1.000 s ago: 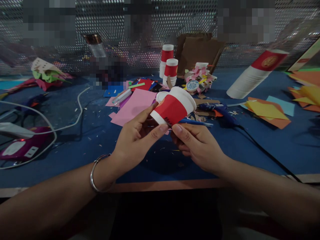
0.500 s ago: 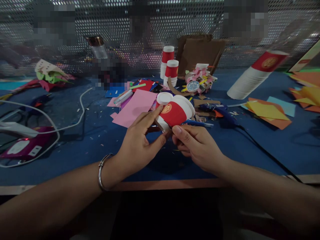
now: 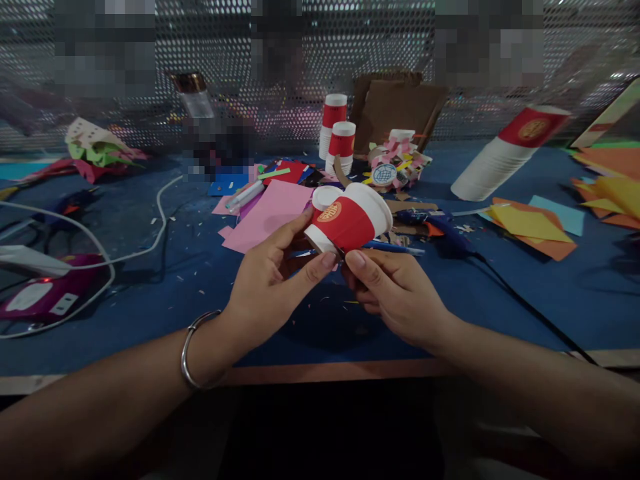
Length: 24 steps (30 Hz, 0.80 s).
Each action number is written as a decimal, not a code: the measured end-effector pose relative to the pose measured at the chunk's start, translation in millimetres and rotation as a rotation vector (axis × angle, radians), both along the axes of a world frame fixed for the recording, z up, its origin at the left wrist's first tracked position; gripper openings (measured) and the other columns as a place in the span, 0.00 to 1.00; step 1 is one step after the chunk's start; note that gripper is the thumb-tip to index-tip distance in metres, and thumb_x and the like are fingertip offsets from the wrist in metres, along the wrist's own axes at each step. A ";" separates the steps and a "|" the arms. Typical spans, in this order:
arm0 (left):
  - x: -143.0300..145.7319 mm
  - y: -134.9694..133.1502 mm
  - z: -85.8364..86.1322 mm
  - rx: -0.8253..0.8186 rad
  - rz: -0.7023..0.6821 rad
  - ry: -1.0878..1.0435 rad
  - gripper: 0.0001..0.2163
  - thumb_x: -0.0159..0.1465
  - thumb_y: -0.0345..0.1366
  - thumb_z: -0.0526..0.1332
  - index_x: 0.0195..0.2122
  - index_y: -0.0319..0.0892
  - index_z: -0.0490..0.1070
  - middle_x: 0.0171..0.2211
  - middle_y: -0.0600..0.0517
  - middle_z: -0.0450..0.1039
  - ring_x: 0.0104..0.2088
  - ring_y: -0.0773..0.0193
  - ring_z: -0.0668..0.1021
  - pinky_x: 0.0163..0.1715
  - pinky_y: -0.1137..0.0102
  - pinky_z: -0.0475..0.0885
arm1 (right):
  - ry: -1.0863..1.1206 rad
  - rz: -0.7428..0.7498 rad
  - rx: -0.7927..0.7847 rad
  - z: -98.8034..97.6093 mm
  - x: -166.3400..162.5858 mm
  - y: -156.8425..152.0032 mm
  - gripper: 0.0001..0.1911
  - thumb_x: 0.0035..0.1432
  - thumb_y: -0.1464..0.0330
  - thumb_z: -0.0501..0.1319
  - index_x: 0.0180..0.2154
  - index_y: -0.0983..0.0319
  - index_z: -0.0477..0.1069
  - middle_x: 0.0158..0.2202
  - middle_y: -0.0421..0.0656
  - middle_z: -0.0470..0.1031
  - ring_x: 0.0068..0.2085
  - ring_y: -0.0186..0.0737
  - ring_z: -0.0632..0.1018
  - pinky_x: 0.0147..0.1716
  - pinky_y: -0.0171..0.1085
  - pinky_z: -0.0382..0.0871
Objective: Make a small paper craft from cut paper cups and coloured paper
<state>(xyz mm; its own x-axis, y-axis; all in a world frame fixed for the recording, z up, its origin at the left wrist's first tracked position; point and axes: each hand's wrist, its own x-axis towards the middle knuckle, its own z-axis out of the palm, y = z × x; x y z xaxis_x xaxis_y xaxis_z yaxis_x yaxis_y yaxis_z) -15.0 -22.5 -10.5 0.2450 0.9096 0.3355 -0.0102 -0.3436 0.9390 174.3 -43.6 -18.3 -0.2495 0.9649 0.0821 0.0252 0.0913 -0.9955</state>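
Slanting, the cup (image 3: 350, 227) points its rim (image 3: 383, 209) up and right.

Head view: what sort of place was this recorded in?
Probably a craft workspace, perhaps a workshop or classroom. A blue table holds pink paper and what looks like a glue gun; the left hand grips a red-and-white paper cup.

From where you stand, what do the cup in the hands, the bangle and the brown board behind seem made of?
Red-and-white cup: probably paper, mostly matte, judging by its printed band and thick white rim. Bangle: likely metal, silvery and polished, with bright highlights. Brown board: perhaps cardboard, dull, with a ragged top edge.
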 end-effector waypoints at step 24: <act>8.7 -5.4 -2.5 0.078 0.047 0.050 0.22 0.67 0.41 0.69 0.63 0.46 0.75 0.58 0.46 0.81 0.55 0.50 0.84 0.53 0.57 0.83 | -0.005 -0.033 0.014 -0.2 -0.7 -1.7 0.29 0.67 0.45 0.61 0.27 0.61 0.68 0.21 0.34 0.59 0.20 0.25 0.58 0.17 0.30 0.49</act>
<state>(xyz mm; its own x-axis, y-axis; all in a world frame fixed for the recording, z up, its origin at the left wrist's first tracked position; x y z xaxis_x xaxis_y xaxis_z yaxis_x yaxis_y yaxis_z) -6.3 -27.9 -12.9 0.2213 0.8921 0.3939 0.0539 -0.4145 0.9085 173.6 -45.3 -18.5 -0.2185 0.9713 0.0942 0.0335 0.1040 -0.9940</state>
